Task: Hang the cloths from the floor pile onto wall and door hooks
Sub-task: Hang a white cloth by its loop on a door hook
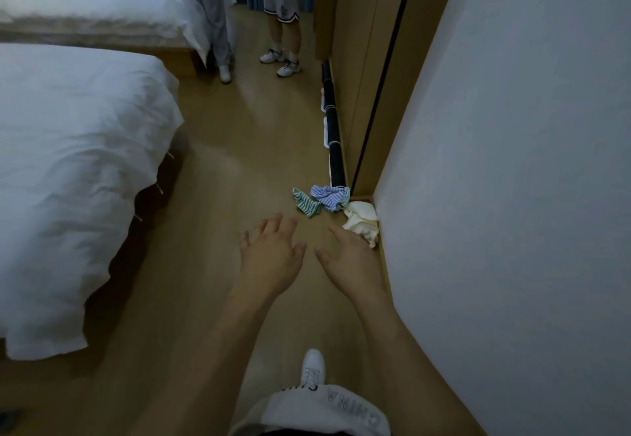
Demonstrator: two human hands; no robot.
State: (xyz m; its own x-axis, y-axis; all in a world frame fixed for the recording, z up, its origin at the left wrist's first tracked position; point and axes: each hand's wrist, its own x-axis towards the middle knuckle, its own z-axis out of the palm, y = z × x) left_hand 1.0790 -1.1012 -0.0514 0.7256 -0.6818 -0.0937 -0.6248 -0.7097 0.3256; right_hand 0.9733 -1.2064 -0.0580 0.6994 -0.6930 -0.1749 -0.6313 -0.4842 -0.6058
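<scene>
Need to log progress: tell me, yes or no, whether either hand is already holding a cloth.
No: the left hand and right hand reach out with spread fingers, holding nothing, while the striped cloths and cream cloth lie on the floor.

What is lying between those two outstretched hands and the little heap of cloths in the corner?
Nothing visible. Only bare floor shows between the left hand, the right hand and the cloths: green striped cloth, blue striped cloth, cream cloth against the wall. No hooks are in view.

Tan floor (239,149): striped cloths (321,199), cream cloth (362,222) by wall corner.
</scene>
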